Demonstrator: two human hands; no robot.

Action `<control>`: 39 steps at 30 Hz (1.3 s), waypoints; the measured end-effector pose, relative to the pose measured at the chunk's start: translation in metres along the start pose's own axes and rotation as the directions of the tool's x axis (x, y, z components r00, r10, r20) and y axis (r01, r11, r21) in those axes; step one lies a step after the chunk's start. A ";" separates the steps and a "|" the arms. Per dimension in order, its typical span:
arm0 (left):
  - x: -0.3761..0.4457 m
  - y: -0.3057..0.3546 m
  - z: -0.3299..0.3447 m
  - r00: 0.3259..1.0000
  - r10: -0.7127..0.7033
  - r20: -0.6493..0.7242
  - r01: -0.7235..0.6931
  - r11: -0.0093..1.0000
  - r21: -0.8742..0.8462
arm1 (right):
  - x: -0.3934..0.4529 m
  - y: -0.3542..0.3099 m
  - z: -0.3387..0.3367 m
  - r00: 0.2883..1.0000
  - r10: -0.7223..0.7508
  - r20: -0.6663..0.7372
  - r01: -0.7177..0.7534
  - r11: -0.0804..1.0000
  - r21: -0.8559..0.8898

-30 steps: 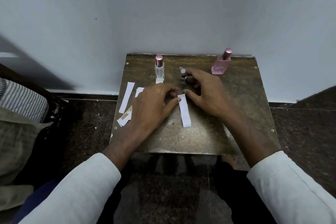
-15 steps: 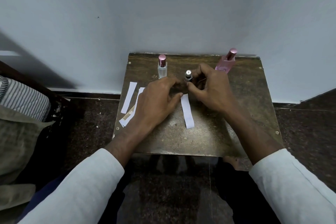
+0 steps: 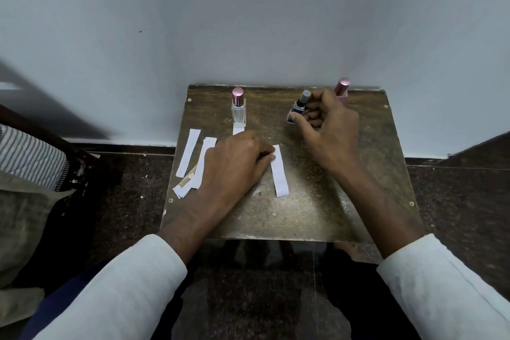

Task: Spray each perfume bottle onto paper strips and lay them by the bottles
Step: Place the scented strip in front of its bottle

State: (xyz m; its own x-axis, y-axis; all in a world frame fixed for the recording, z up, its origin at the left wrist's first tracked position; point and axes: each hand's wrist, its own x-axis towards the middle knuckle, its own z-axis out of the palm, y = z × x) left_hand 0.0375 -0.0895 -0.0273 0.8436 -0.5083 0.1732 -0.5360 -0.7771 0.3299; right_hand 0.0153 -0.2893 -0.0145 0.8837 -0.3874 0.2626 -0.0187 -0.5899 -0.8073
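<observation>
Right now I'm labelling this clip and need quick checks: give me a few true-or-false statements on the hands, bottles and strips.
1. The right hand grips the small blue bottle. True.
2. The left hand holds the clear bottle. False: its fingertips rest on the middle strip.
3. The pink bottle lies on its side. False: it stands, partly hidden.
4. Spare strips lie left of the left hand. True.

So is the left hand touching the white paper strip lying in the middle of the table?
Touching. The head view shows the left hand's fingertips pressed on the top end of the white paper strip.
</observation>
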 end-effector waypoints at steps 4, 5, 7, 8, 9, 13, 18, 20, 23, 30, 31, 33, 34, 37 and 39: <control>0.009 0.003 0.003 1.000 0.014 -0.008 -0.014 1.000 0.004 | 0.001 0.001 0.000 1.000 -0.013 0.009 0.013 0.999 -0.029; 0.012 0.005 0.004 1.000 0.019 -0.013 -0.019 1.000 0.009 | 0.001 0.000 0.000 1.000 -0.018 0.008 0.018 0.999 -0.031; 0.018 0.008 0.004 0.999 0.025 -0.025 -0.025 1.000 0.010 | 0.002 0.000 -0.001 1.000 -0.021 0.007 0.021 0.999 -0.045; 0.021 0.009 0.005 0.999 0.023 -0.027 -0.023 1.000 0.011 | 0.003 0.000 -0.001 1.000 -0.017 0.007 0.017 0.999 -0.047; 0.024 0.011 0.005 0.999 0.018 -0.028 -0.018 1.000 0.020 | 0.004 0.000 0.000 1.000 -0.013 0.007 0.013 0.999 -0.043; 0.034 0.015 0.008 0.999 -0.009 -0.038 0.010 0.999 0.046 | 0.008 0.000 0.000 1.000 0.002 0.011 -0.001 0.999 -0.042; 0.045 0.017 0.013 0.998 -0.041 -0.052 0.046 0.994 0.096 | 0.010 0.005 0.005 0.998 0.017 0.056 -0.013 0.997 -0.071; 0.048 0.017 0.017 0.997 -0.067 -0.041 0.070 0.993 0.099 | 0.011 0.006 0.007 0.996 0.016 0.085 -0.008 0.995 -0.096; 0.051 0.018 0.019 0.996 -0.088 -0.027 0.091 0.991 0.100 | 0.011 0.007 0.009 0.995 0.018 0.095 -0.006 0.993 -0.119; 0.052 0.021 0.016 0.991 -0.135 -0.008 0.134 0.990 -0.030 | 0.011 0.008 0.010 0.994 0.015 0.108 0.000 0.990 -0.139; 0.052 0.021 0.016 0.990 -0.138 -0.015 0.137 0.989 -0.052 | 0.011 0.008 0.010 0.993 0.013 0.119 0.004 0.990 -0.141; 0.053 0.020 0.016 0.990 -0.138 -0.033 0.135 0.988 -0.078 | 0.011 0.008 0.010 0.990 0.005 0.140 0.016 0.988 -0.151; 0.053 0.020 0.016 0.990 -0.137 -0.040 0.134 0.988 -0.083 | 0.011 0.008 0.010 0.989 0.002 0.146 0.020 0.988 -0.153; 0.053 0.020 0.018 0.989 -0.141 -0.042 0.137 0.987 -0.088 | 0.010 0.009 0.011 0.988 -0.004 0.156 0.029 0.987 -0.157; 0.053 0.020 0.020 0.989 -0.145 -0.033 0.141 0.986 -0.086 | 0.011 0.011 0.012 0.986 -0.024 0.165 0.050 0.987 -0.154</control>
State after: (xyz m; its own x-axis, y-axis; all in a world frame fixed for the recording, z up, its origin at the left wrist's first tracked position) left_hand 0.0712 -0.1394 -0.0296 0.9128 -0.3780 0.1544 -0.4066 -0.8063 0.4295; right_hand 0.0300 -0.2916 -0.0267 0.9491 -0.2503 0.1911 -0.0460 -0.7105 -0.7022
